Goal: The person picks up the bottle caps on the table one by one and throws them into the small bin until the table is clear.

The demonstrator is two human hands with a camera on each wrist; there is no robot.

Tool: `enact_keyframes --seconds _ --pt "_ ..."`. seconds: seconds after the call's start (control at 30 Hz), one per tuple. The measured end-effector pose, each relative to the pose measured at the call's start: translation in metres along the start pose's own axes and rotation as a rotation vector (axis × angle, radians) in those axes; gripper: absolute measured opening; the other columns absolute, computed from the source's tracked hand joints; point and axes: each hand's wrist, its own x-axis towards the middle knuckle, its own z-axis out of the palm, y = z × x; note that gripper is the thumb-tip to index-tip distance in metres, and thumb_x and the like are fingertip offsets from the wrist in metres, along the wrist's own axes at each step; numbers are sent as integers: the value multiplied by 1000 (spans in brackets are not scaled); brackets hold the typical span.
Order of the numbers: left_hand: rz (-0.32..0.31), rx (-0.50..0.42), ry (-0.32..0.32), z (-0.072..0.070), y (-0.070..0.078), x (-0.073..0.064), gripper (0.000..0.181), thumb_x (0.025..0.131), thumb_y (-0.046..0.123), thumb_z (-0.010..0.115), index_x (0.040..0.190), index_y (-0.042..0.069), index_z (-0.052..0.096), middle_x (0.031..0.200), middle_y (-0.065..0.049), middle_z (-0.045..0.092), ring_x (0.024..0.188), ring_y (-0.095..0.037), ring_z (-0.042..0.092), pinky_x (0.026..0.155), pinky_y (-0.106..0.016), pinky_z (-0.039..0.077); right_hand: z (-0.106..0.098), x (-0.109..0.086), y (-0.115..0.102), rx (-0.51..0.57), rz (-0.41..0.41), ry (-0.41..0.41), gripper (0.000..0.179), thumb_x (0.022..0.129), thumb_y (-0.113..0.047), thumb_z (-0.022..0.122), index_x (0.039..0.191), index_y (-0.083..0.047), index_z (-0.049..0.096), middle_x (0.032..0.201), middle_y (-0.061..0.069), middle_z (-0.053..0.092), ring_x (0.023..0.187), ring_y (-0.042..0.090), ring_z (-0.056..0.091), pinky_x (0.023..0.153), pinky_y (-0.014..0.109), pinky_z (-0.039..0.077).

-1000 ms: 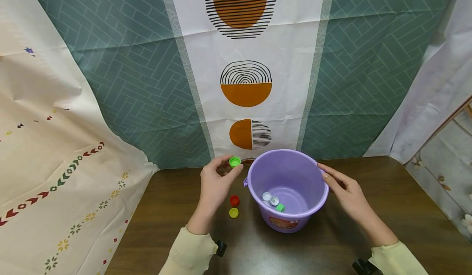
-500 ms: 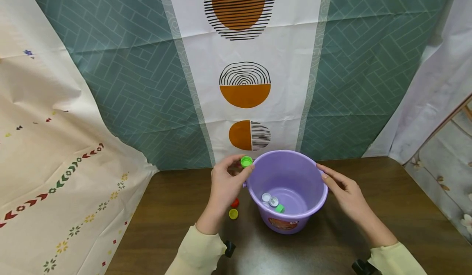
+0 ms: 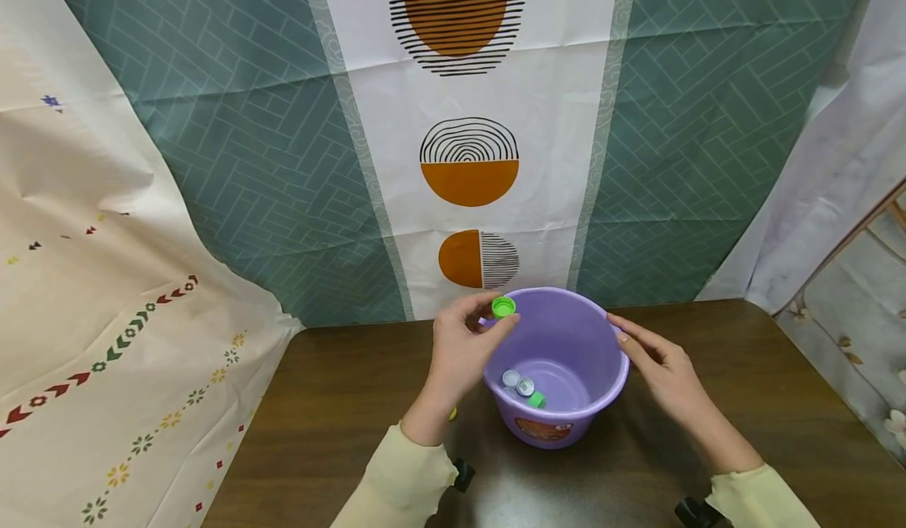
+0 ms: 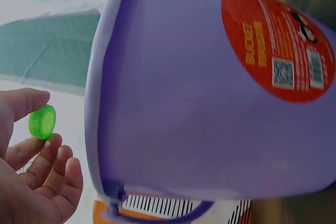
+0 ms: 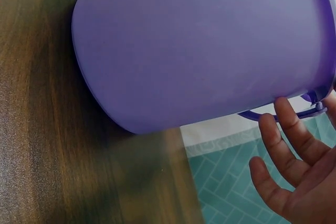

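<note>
My left hand [image 3: 458, 351] pinches a bright green bottle cap [image 3: 503, 308] between thumb and fingers, at the left rim of a purple bucket [image 3: 566, 327]. The left wrist view shows the cap [image 4: 43, 121] beside the rim, with the other fingers loosely bent below it. On the bucket's right side, my right hand [image 3: 661, 363] holds the rim; in the right wrist view its fingertips [image 5: 283, 106] touch the outer wall near the handle. Inside lie clear or whitish caps [image 3: 525, 386] and a green cap [image 3: 536, 400]. A yellow cap [image 3: 453, 414] is mostly hidden by my left wrist.
The bucket stands on a dark wooden table [image 3: 333, 426]. Behind the table hangs a green and white patterned cloth [image 3: 283, 158]. A cream cloth [image 3: 163, 371] drapes along the left side, and the bucket's purple handle [image 4: 173, 216] hangs by its wall.
My left hand has moved right with the green bottle cap, from beside the bucket to its left rim. It now covers the red cap and most of the yellow one. My right hand stays put.
</note>
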Motion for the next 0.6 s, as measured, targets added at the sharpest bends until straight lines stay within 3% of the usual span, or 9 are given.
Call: enact_keyframes --seconds 0.33,0.43,0.6 --pt "8 3 -36 18 8 0 30 75 36 77 102 26 69 88 6 65 85 -20 62 72 -38 54 -1 1 -1 2 -3 -8 37 96 -35 49 133 -29 52 133 3 56 105 -7 58 77 16 53" --pt "1 1 -47 22 9 0 30 75 37 77 103 26 69 90 6 64 86 -21 63 72 -35 54 -1 1 -2 -11 -2 -8 37 96 -36 48 133 -30 52 134 3 56 106 -8 57 77 15 52" --pt "-9 16 -50 26 10 0 33 75 39 76 104 25 70 89 8 64 83 -11 61 72 -32 54 -1 1 -2 -27 1 -5 37 96 -36 48 133 -30 52 134 2 56 106 -9 56 78 14 51"
